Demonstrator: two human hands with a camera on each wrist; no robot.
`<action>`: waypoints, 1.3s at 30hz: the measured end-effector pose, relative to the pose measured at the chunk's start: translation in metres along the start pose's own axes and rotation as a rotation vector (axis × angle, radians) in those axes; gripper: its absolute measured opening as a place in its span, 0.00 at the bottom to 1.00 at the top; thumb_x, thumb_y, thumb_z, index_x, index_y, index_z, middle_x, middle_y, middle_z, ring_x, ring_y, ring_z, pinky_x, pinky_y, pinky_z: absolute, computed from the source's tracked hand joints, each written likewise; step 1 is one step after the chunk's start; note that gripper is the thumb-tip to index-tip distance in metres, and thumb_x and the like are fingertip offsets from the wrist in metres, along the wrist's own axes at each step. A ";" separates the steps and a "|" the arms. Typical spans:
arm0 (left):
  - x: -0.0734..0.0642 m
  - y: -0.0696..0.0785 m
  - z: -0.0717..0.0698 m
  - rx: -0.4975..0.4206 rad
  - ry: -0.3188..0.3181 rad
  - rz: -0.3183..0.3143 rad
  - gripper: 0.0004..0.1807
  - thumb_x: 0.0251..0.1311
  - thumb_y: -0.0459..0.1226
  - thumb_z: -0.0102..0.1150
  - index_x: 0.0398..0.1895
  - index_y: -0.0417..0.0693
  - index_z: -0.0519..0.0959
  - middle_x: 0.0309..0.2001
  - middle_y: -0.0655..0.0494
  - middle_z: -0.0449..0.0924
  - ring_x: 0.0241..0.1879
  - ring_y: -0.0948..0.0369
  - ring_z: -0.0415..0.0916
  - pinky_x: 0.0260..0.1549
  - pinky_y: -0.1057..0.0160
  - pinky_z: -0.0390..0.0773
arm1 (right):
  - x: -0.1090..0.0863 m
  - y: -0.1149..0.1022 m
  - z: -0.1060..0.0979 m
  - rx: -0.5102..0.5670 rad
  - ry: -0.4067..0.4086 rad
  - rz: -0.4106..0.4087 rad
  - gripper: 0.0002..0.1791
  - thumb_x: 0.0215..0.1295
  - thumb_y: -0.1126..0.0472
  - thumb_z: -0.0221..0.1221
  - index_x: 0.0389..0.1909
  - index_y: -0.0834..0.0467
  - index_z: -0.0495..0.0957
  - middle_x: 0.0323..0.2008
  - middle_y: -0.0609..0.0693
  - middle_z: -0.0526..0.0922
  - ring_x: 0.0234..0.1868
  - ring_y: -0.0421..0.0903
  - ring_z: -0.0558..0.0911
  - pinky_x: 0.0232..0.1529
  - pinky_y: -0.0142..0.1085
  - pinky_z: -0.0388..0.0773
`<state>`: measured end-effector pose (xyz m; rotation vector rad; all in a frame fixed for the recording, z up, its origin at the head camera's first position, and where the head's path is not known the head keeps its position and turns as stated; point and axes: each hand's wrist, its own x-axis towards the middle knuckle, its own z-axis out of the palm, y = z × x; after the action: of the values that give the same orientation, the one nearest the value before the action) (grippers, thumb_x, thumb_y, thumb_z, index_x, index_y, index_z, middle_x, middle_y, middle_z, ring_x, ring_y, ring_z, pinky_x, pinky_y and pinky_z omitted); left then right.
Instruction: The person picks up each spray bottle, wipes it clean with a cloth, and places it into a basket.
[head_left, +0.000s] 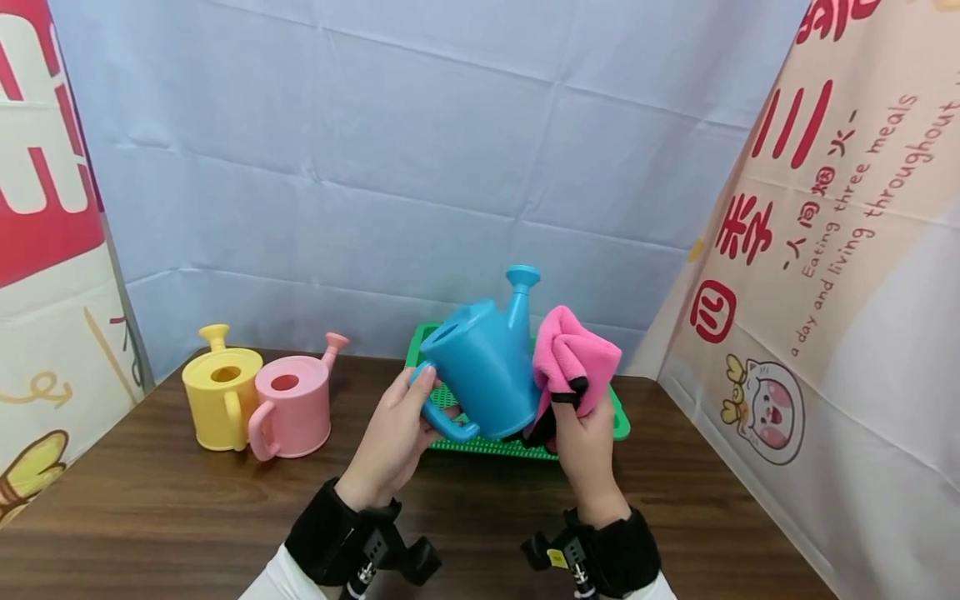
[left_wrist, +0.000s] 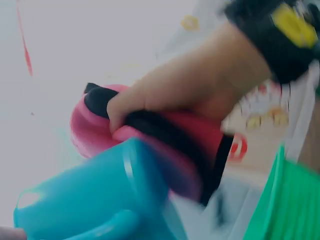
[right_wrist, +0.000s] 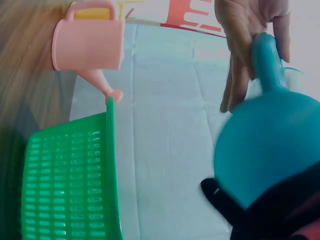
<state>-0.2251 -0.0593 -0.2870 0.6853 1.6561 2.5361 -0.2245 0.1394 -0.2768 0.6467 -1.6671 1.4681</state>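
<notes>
A blue watering can [head_left: 483, 371] is held up, tilted, over the green basket [head_left: 487, 447]. My left hand [head_left: 393, 429] grips its handle, the fingers wrapped round it from the left. In my right hand [head_left: 587, 446] is a pink cloth [head_left: 573, 354] with black edging, bunched and pressed to the can's right side near the base. The left wrist view shows the cloth [left_wrist: 175, 150] lying against the bottom edge of the can [left_wrist: 95, 185]. From the right wrist view, the can's round base [right_wrist: 270, 140] faces the camera, with the left hand [right_wrist: 242, 45] at the handle.
On the table's left stand a yellow watering can [head_left: 217, 404] and a pink watering can [head_left: 300, 417], side by side. The dark wooden table [head_left: 187, 517] backs onto a pale blue cloth wall [head_left: 420, 150]. A printed curtain [head_left: 847, 333] hangs along the right.
</notes>
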 end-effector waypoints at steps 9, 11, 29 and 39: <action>-0.001 -0.009 0.010 -0.433 0.132 -0.118 0.15 0.74 0.46 0.29 0.36 0.45 0.59 0.47 0.47 0.61 0.49 0.52 0.75 0.50 0.51 0.72 | -0.017 0.029 0.008 0.089 -0.075 -0.069 0.04 0.65 0.70 0.54 0.32 0.66 0.69 0.16 0.49 0.69 0.12 0.40 0.66 0.14 0.32 0.65; -0.001 -0.010 0.008 -0.522 0.171 -0.135 0.15 0.74 0.46 0.29 0.36 0.44 0.59 0.53 0.43 0.58 0.48 0.53 0.75 0.51 0.54 0.72 | -0.021 0.032 0.015 0.043 -0.144 -0.194 0.08 0.64 0.64 0.57 0.35 0.67 0.71 0.19 0.50 0.69 0.16 0.39 0.66 0.19 0.31 0.64; -0.004 -0.007 0.011 -0.357 0.042 -0.247 0.15 0.74 0.47 0.32 0.37 0.44 0.59 0.41 0.48 0.63 0.26 0.62 0.75 0.26 0.73 0.74 | -0.008 0.031 -0.006 0.053 -0.013 0.088 0.11 0.64 0.72 0.51 0.22 0.64 0.64 0.15 0.47 0.69 0.15 0.41 0.72 0.18 0.32 0.68; -0.003 -0.006 0.009 -0.430 0.199 -0.166 0.16 0.73 0.48 0.30 0.44 0.43 0.58 0.53 0.43 0.59 0.27 0.66 0.73 0.30 0.75 0.74 | -0.020 0.031 0.019 0.085 -0.302 -0.235 0.14 0.64 0.64 0.57 0.47 0.67 0.70 0.42 0.57 0.78 0.40 0.44 0.79 0.39 0.32 0.76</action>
<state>-0.2200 -0.0498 -0.2903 0.2563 1.0854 2.7674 -0.2433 0.1241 -0.3109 1.1179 -1.6892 1.3249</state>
